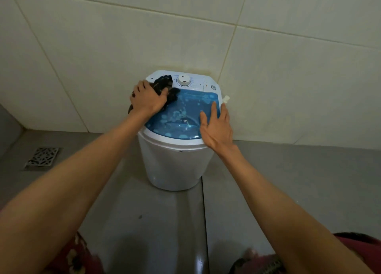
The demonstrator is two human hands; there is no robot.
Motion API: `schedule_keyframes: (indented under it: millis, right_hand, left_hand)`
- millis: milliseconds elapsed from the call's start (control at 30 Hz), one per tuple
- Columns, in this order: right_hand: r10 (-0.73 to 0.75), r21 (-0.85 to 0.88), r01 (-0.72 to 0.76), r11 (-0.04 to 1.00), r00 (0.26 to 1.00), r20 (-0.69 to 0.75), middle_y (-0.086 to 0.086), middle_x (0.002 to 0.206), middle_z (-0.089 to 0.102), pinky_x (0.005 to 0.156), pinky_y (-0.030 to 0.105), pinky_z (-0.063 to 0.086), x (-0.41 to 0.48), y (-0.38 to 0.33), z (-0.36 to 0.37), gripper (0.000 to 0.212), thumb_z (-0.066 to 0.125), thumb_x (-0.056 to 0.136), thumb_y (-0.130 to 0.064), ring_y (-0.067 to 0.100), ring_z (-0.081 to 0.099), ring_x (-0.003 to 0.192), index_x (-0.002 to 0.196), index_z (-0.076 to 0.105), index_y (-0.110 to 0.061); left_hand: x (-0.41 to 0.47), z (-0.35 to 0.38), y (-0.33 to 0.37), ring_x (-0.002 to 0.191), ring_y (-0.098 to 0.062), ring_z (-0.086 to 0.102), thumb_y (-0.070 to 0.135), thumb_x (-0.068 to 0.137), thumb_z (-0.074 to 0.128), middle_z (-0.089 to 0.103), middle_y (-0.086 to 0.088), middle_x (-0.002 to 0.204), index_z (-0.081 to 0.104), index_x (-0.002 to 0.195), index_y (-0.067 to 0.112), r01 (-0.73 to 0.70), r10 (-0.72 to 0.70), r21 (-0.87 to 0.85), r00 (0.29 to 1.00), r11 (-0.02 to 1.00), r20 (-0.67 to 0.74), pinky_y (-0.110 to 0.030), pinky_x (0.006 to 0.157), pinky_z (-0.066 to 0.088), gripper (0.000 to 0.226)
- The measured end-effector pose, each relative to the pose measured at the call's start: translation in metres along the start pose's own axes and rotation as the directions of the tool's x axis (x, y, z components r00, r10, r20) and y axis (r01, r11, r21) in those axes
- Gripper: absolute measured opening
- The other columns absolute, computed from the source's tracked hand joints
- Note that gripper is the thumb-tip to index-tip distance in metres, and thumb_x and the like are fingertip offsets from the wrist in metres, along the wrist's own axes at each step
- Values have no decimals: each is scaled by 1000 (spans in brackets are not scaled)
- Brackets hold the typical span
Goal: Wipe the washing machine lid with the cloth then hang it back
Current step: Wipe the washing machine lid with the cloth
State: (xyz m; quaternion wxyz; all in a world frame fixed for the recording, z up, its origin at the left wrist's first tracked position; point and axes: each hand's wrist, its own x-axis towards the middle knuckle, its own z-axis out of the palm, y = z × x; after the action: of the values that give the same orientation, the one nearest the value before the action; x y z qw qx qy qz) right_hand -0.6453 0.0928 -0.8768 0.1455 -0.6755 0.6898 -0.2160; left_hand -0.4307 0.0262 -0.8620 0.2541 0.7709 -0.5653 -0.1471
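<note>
A small white washing machine (173, 164) stands on the floor against the tiled wall. Its translucent blue lid (185, 117) is closed and dotted with pale spots. My left hand (147, 98) presses a dark bunched cloth (165, 85) onto the lid's far left corner, where it meets the white control panel. My right hand (216, 127) lies flat with fingers spread on the lid's right edge, holding nothing. A white dial (184, 80) sits on the panel just right of the cloth.
A metal floor drain (43, 156) is set in the grey floor to the left. Cream wall tiles rise behind the machine. A small white fitting (226, 99) juts from the machine's right side. Patterned clothing shows at the bottom corners.
</note>
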Motion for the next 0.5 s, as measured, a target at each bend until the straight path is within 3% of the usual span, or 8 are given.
schedule_keyframes:
  millis: [200, 300, 400, 500]
  right_hand:
    - [-10, -13, 9, 1000, 999, -35, 13, 164, 2, 120, 49, 18, 2, 2, 5, 67, 26, 102, -53, 30, 6, 151, 158, 10, -21]
    - [-14, -22, 13, 1000, 999, -42, 13, 164, 2, 120, 49, 18, 3, 2, 6, 67, 26, 102, -53, 31, 7, 150, 158, 10, -21]
    - [-13, -29, 12, 1000, 999, -35, 13, 164, 2, 120, 49, 18, 3, 1, 5, 68, 25, 102, -55, 31, 6, 150, 158, 9, -21]
    - [-13, -36, 13, 999, 1000, -19, 13, 164, 1, 120, 50, 17, 2, 1, 2, 68, 24, 101, -56, 31, 5, 151, 158, 8, -22]
  left_hand:
    - [55, 6, 26, 139, -40, 28, 55, 93, 40, 29, -24, 151, 24, 148, -3, -31, 29, 118, 999, 993, 19, -53, 114, 23, 82]
    - [62, 11, 23, 141, -38, 27, 48, 94, 42, 30, -24, 152, 28, 147, -1, -205, 201, 148, 979, 968, 36, -51, 116, 19, 74]
    - [57, 10, 16, 146, -33, 19, 52, 88, 34, 28, -20, 155, 30, 147, 1, -422, 407, 148, 905, 894, 124, -52, 119, 13, 79]
    - [36, 5, 16, 151, -27, 9, 50, 91, 34, 18, -14, 162, 21, 153, 4, -517, 488, 121, 848, 847, 207, -47, 121, 3, 79]
